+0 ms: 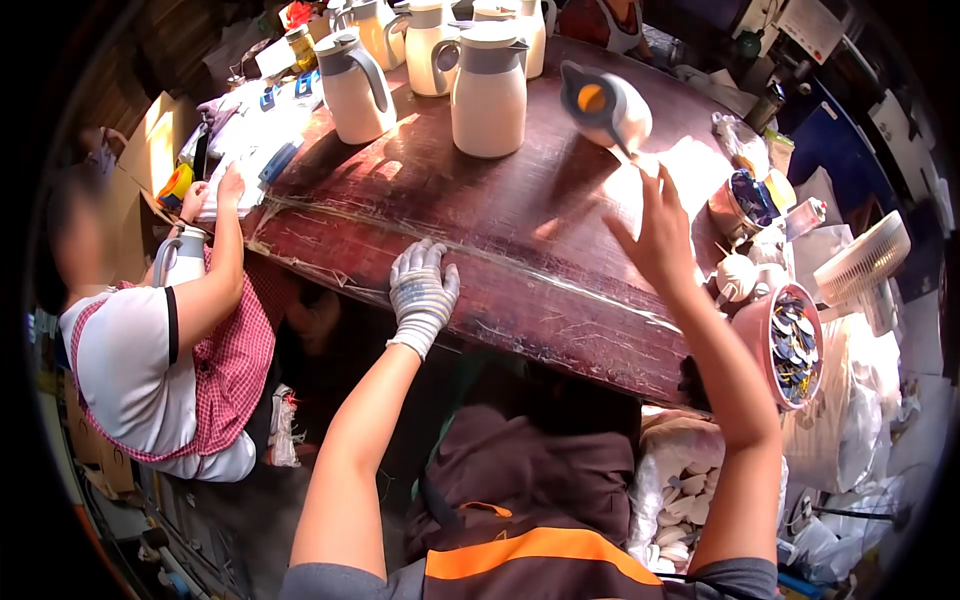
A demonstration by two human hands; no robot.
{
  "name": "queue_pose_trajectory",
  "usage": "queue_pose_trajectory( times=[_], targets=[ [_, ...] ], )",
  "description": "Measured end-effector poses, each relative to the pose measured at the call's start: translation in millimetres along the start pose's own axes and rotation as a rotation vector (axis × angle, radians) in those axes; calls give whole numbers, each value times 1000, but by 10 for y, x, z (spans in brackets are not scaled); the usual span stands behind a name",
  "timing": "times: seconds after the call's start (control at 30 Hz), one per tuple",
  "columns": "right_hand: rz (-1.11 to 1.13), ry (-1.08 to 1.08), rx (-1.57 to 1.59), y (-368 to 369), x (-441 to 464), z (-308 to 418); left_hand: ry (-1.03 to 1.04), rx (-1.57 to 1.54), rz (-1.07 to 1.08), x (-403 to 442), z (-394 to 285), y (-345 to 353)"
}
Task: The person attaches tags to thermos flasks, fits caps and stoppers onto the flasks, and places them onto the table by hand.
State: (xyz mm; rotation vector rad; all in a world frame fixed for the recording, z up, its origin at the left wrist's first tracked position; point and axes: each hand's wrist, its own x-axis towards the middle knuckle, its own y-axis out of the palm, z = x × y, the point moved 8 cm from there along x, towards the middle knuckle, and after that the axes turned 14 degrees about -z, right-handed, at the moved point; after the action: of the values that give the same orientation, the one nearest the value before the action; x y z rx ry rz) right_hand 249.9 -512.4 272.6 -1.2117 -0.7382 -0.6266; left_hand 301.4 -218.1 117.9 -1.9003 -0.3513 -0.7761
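My left hand (423,295), in a white knitted work glove, rests on the near edge of the dark red table (390,235), fingers stretched out and holding nothing. My bare right hand (660,230) is raised over the table's right side with fingers apart. Just beyond its fingertips a white jug (630,105) with a grey rim and handle leans over, its mouth showing an orange inside. Whether the fingertips touch its handle I cannot tell. A white jug with a grey lid (489,100) stands upright mid-table, and another lidded jug (357,95) is left of it.
Several more jugs (428,45) stand at the back. On the left a co-worker in a checked apron (235,350) sits with a jug (184,258) close by. To my right are a pink bucket of small parts (772,350) and a bag of pale pieces (685,500).
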Motion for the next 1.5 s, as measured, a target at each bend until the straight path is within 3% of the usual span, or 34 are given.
queue_pose_trajectory(
  times=[0.07,0.13,0.23,0.27,0.47,0.57,0.63,0.67,0.7,0.73,0.8,0.83,0.93,0.97,1.0,1.07,1.1,1.13,1.2,1.27,1.3,1.33,1.4,1.47,1.5],
  targets=[
    [-121,-100,-45,178,559,-33,-1,1,1,1,-13,-14],
    [-26,-5,-159,669,817,-300,-5,-2,31,20,-18,-25],
    [410,78,-221,1251,715,-506,2,-7,7,23,-6,-21],
    [441,63,-361,1247,596,-427,1,-5,4,24,-3,-25],
    [331,29,-377,1134,416,-502,55,0,-29,102,-111,-92],
    [380,26,-351,1133,419,-507,-264,-500,132,163,-364,94],
    [421,60,-370,1137,414,-485,-727,-969,344,-15,-593,887],
    [431,58,-385,1106,436,-445,-1189,-934,685,-9,-914,744],
    [398,49,-374,1106,434,-447,-1276,-1157,721,-109,-948,1470],
    [369,45,-363,1116,401,-462,-1326,-1214,697,-103,-1054,1632],
    [371,83,-338,1069,364,-523,-1386,-1163,579,124,-1352,1308],
    [312,84,-275,1003,352,-568,-1512,-1134,514,167,-1419,1211],
    [106,60,-62,482,231,-580,-1293,-1383,5,473,-1397,936],
    [-24,36,92,105,125,-452,-1181,-1376,85,545,-1341,907],
    [-109,-6,161,-327,-71,-279,-1193,-1437,65,604,-1328,624],
    [55,199,236,-892,-842,-326,-1195,-1666,87,623,-1090,234],
    [101,333,425,-1123,-1273,-400,-1092,-1720,149,666,-1031,-142],
    [143,461,318,-1404,-1772,-513,-1028,-1541,137,673,-966,-545],
    [93,735,152,-1914,-2817,-865,-884,-1571,244,566,-841,-1085],
    [106,1250,11,-2397,-4077,-1212,-789,-1439,296,366,-845,-1520],
    [213,1121,-188,-2577,-4565,-1249,-729,-1358,420,242,-831,-1621],
    [308,981,-387,-2655,-4989,-1234,-818,-1313,533,138,-1044,-1802],
    [877,1164,-612,-2599,-5825,-1147,-747,-1046,731,-132,-1220,-1882],
    [590,638,-784,-2529,-6395,-1026,-588,-1153,796,-389,-1464,-1787],
    [589,627,-777,-2408,-6549,-1092,-581,-1070,900,-550,-1521,-1734]
  ],
)
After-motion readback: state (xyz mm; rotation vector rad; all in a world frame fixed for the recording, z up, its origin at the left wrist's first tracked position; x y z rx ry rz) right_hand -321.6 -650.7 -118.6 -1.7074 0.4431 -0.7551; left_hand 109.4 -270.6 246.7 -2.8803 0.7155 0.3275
